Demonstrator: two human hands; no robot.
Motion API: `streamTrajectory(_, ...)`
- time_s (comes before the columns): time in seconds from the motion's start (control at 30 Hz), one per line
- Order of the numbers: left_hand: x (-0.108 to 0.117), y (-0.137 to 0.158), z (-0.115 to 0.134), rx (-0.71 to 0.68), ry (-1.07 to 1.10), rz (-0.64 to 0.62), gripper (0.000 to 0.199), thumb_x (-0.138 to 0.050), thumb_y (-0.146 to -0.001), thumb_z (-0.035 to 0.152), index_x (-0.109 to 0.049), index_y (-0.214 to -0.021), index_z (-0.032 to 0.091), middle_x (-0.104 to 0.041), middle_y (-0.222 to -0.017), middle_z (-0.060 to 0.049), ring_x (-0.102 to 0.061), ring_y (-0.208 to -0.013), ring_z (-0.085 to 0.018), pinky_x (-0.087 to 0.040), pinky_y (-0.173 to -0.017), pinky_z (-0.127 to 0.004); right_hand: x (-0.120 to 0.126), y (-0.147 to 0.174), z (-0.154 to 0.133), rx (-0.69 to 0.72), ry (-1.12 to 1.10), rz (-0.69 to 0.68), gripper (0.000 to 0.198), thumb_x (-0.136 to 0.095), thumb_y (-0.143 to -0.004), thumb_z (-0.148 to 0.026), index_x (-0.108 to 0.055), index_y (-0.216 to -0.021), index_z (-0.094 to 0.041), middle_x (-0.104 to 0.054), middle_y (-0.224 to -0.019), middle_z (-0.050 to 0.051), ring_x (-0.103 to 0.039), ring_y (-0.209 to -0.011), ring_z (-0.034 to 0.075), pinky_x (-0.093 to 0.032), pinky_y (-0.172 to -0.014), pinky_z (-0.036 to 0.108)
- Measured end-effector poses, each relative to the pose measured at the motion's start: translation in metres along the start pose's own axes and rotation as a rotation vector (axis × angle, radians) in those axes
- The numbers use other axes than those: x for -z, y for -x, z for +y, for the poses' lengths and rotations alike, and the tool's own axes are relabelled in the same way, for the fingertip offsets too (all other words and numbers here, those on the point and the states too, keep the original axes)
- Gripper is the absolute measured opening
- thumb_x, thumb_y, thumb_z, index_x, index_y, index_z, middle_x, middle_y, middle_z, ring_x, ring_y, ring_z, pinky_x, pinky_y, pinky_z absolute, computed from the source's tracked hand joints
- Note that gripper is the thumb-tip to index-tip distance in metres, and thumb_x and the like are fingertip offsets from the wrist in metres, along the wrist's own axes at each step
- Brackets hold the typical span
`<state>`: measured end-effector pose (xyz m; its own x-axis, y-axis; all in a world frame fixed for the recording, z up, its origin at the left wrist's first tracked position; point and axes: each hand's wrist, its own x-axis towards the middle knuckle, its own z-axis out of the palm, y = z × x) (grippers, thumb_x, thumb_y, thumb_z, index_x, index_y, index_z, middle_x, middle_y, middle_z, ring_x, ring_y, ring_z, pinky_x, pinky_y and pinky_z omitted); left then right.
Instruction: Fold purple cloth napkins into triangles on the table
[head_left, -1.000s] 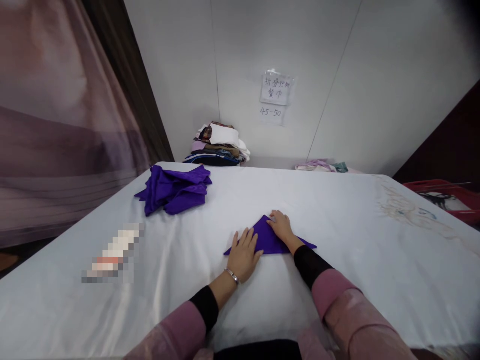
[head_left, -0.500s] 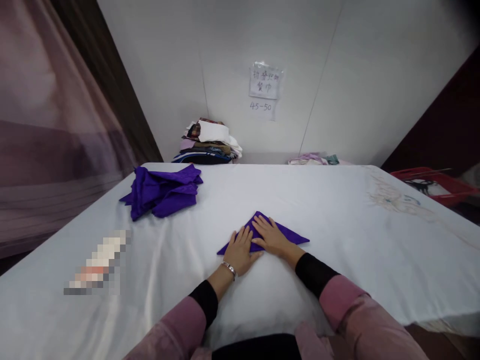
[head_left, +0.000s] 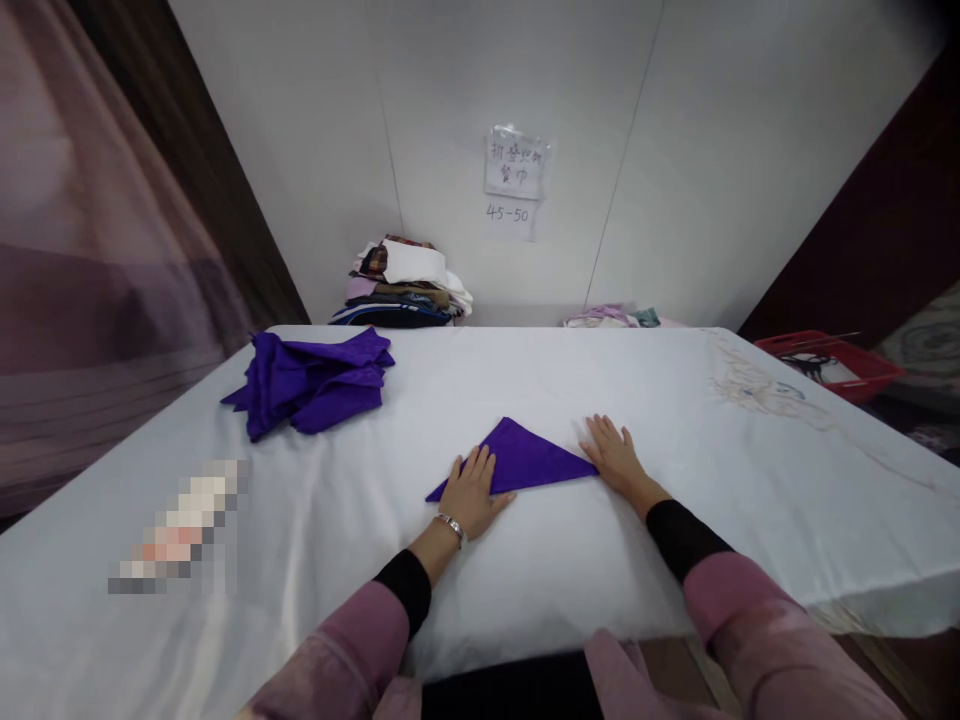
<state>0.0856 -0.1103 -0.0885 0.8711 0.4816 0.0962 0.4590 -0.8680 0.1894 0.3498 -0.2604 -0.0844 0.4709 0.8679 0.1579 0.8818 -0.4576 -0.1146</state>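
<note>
A purple cloth napkin (head_left: 534,458) lies folded into a flat triangle on the white tablecloth, its peak pointing away from me. My left hand (head_left: 471,492) rests flat over the napkin's left part, fingers stretched out, covering some of its lower edge. At the right corner, my right hand (head_left: 615,456) lies palm down with its fingers spread, touching or just beside the tip. Neither hand grasps anything. A loose heap of purple cloths (head_left: 315,385) sits at the table's far left.
The white-covered table (head_left: 570,570) fills the front. Behind it are a stack of folded clothes (head_left: 412,280) and a few more cloths (head_left: 609,317). A red basket (head_left: 862,378) stands beyond the right edge. A paper sign (head_left: 514,165) hangs on the wall. A blurred-out item (head_left: 184,520) lies left.
My right hand has slid right across the napkin from its middle to its right corner, uncovering the centre. My left hand stays on the left part. The view has shifted slightly right.
</note>
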Motion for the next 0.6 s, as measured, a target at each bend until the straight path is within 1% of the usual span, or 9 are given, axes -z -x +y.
streamTrajectory(0.03, 0.000, 0.000, 0.001, 0.001, 0.003, 0.002, 0.073, -0.033, -0.084, 0.061, -0.034, -0.136, 0.011, -0.028, -0.145, -0.016, -0.019, -0.135, -0.028, -0.013, -0.108, -0.049, 0.002, 0.002, -0.009, 0.021, -0.015, 0.011, 0.057, -0.025, -0.092, -0.047, -0.028, -0.140, -0.016, -0.024, -0.147, 0.011, -0.014, -0.136, 0.024, -0.010, -0.107, 0.050)
streamTrajectory(0.07, 0.000, 0.000, 0.002, 0.000, 0.007, 0.006, 0.073, -0.033, -0.083, 0.061, -0.034, -0.136, 0.011, -0.028, -0.144, -0.016, -0.019, -0.135, -0.028, -0.013, -0.108, -0.049, 0.004, 0.005, -0.021, 0.072, -0.036, 0.011, 0.057, -0.026, -0.092, -0.048, -0.028, -0.140, -0.017, -0.024, -0.147, 0.010, -0.014, -0.136, 0.023, -0.009, -0.108, 0.049)
streamTrajectory(0.2, 0.004, -0.001, 0.007, 0.001, 0.026, -0.009, 0.073, -0.036, -0.082, 0.061, -0.033, -0.136, 0.012, -0.030, -0.144, -0.016, -0.019, -0.135, -0.028, -0.014, -0.108, -0.050, 0.003, 0.014, -0.083, 0.427, -0.135, -0.093, 0.058, -0.031, -0.090, -0.051, -0.028, -0.140, -0.022, -0.025, -0.147, 0.008, -0.016, -0.136, 0.023, -0.009, -0.109, 0.048)
streamTrajectory(0.27, 0.008, 0.001, 0.004, 0.006, 0.045, -0.031, 0.075, -0.040, -0.081, 0.060, -0.030, -0.138, 0.012, -0.027, -0.145, -0.015, -0.018, -0.135, -0.027, -0.014, -0.108, -0.049, -0.001, 0.018, -0.105, 0.532, -0.158, -0.142, 0.060, -0.033, -0.089, -0.052, -0.027, -0.140, -0.021, -0.025, -0.146, 0.009, -0.017, -0.136, 0.023, -0.009, -0.109, 0.048)
streamTrajectory(0.33, 0.014, 0.006, -0.007, 0.006, 0.054, -0.025, 0.075, -0.046, -0.080, 0.056, -0.027, -0.139, 0.013, -0.024, -0.147, -0.014, -0.016, -0.136, -0.026, -0.014, -0.108, -0.048, -0.004, 0.020, -0.115, 0.549, -0.162, -0.175, 0.062, -0.032, -0.089, -0.054, -0.027, -0.140, -0.019, -0.025, -0.146, 0.010, -0.017, -0.136, 0.024, -0.009, -0.109, 0.048)
streamTrajectory(0.43, 0.026, 0.025, -0.039, 0.050, 0.052, 0.014, 0.071, -0.053, -0.078, 0.047, -0.030, -0.137, 0.016, -0.023, -0.147, -0.012, -0.015, -0.136, -0.026, -0.013, -0.108, -0.050, -0.007, 0.019, -0.114, 0.541, -0.154, -0.206, 0.063, -0.028, -0.089, -0.056, -0.027, -0.140, -0.019, -0.023, -0.147, 0.009, -0.016, -0.136, 0.024, -0.009, -0.109, 0.048)
streamTrajectory(0.53, 0.035, 0.051, -0.073, 0.136, 0.089, 0.062, 0.066, -0.058, -0.076, 0.042, -0.037, -0.133, 0.016, -0.029, -0.145, -0.014, -0.021, -0.134, -0.028, -0.019, -0.107, -0.050, -0.007, 0.018, -0.110, 0.539, -0.162, -0.213, 0.063, -0.027, -0.090, -0.056, -0.026, -0.141, -0.019, -0.022, -0.147, 0.008, -0.014, -0.136, 0.023, -0.009, -0.109, 0.048)
streamTrajectory(0.6, 0.038, 0.067, -0.086, 0.136, 0.132, 0.123, 0.054, -0.059, -0.075, 0.038, -0.047, -0.124, 0.016, -0.040, -0.139, -0.013, -0.031, -0.130, -0.026, -0.026, -0.106, -0.047, -0.007, 0.018, -0.109, 0.537, -0.171, -0.215, 0.062, -0.029, -0.089, -0.055, -0.026, -0.141, -0.020, -0.022, -0.147, 0.008, -0.015, -0.136, 0.023, -0.009, -0.109, 0.048)
